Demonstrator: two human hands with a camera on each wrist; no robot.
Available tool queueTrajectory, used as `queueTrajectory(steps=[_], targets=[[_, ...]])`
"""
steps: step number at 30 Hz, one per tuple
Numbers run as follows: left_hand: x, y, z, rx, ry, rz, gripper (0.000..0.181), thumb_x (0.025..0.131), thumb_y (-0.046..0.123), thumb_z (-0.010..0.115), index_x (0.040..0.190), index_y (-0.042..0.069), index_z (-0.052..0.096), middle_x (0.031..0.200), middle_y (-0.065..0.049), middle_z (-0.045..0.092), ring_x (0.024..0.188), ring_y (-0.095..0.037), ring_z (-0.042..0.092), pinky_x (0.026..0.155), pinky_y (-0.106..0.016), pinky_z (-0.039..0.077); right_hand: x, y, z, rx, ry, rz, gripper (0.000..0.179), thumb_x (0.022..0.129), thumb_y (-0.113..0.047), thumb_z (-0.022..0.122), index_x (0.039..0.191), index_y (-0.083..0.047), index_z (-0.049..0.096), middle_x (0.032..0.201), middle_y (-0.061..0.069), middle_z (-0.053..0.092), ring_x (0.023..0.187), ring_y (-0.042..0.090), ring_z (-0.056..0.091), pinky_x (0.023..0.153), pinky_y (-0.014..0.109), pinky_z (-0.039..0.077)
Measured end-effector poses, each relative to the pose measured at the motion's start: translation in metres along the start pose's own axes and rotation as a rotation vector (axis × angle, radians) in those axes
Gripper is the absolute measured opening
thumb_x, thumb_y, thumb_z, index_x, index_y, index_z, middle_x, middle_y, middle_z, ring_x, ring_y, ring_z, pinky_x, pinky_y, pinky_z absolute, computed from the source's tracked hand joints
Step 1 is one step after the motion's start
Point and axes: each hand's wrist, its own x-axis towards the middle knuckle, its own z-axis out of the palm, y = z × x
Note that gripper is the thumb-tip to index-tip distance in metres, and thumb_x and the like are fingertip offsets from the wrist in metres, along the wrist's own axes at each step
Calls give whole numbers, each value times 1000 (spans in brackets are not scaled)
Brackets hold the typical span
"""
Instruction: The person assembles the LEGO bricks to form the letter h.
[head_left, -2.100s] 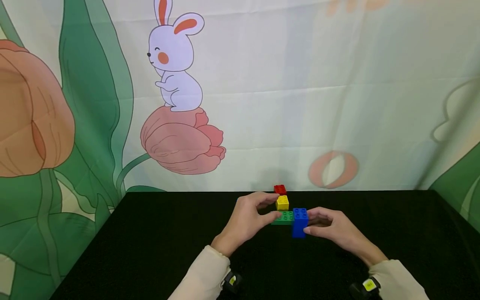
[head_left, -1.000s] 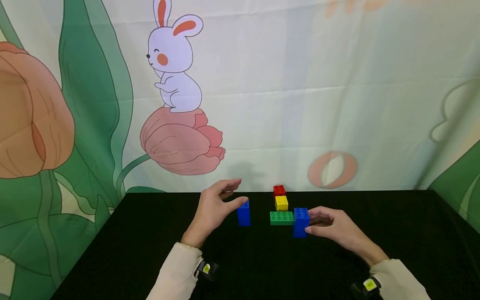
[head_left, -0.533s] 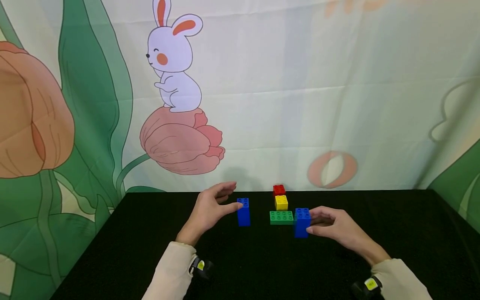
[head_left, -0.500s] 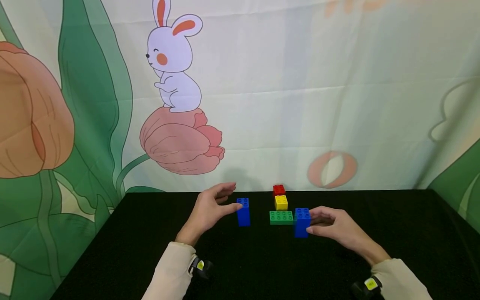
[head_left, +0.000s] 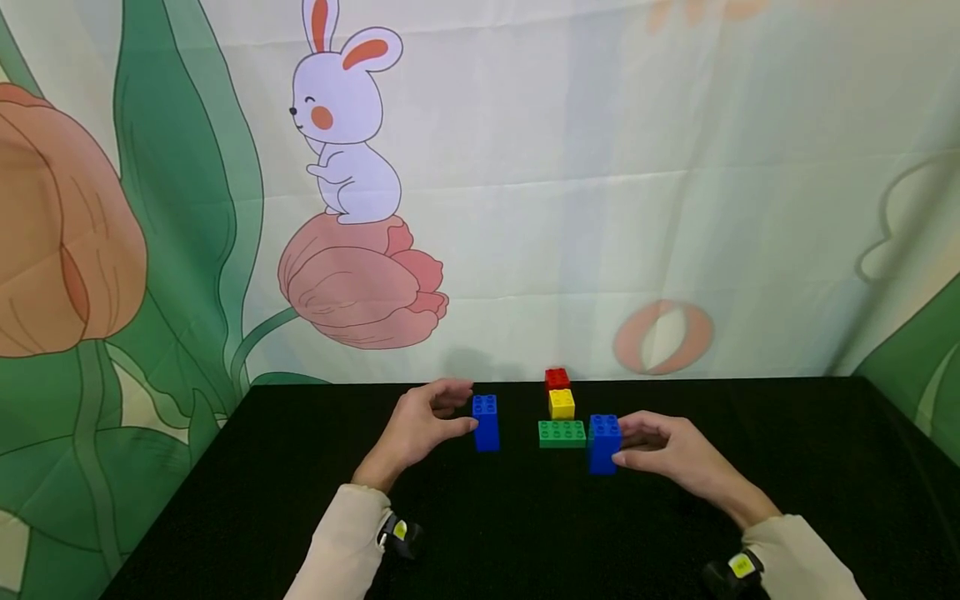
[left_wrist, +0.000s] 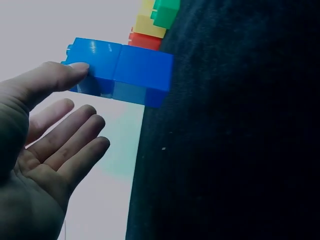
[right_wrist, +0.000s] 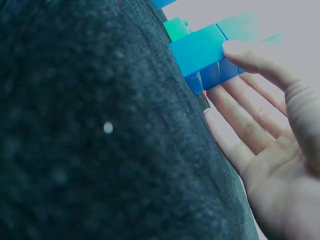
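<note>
My left hand [head_left: 420, 425] is beside a stack of two blue toy bricks [head_left: 487, 433] standing upright on the black tabletop. Its thumb tip touches or nearly touches the stack near the top, while the other fingers [left_wrist: 82, 140] extend loosely, apart from the bricks. On the right stands a second stack of blue bricks [head_left: 602, 446]. My right hand [head_left: 675, 450] holds this stack from its right side, thumb on the near face and fingertips partly hidden behind it. Between the stacks lies a long green brick [head_left: 561, 435], with a yellow brick [head_left: 562, 404] and a red brick [head_left: 557, 379] behind.
The black cloth-covered table [head_left: 525, 533] stretches to a printed fabric backdrop [head_left: 525, 208] right behind the red brick. A wrist camera [head_left: 401, 533] is strapped to the left sleeve, another camera [head_left: 733, 575] to the right one.
The left hand has carried one blue stack leftward from behind the green brick, set it down and loosened its fingers, then lowered slightly. The right hand's stack has shifted slightly right.
</note>
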Motion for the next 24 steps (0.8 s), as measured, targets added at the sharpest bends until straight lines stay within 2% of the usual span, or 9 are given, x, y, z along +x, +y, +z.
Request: queueTrajectory(steps=[11,24], targets=[[1,-11,7,-35,-50,-33,34,94,12,83,125,6,72,117,-9,76,109,-27,73,97,-47,59,1,2,-1,6,-3,9,49,94,-23,82,135,-2,64,125,13,70,113,29,68,96,43,57],[0,-12,7,-92,-73,-39,32,94,11,81,124,4,70,117,-10,75,109,-28,73,95,-45,60,1,2,-1,9,-2,15,49,93,-23,82,134,-3,64,125,13,70,113,29,68,97,44,57]])
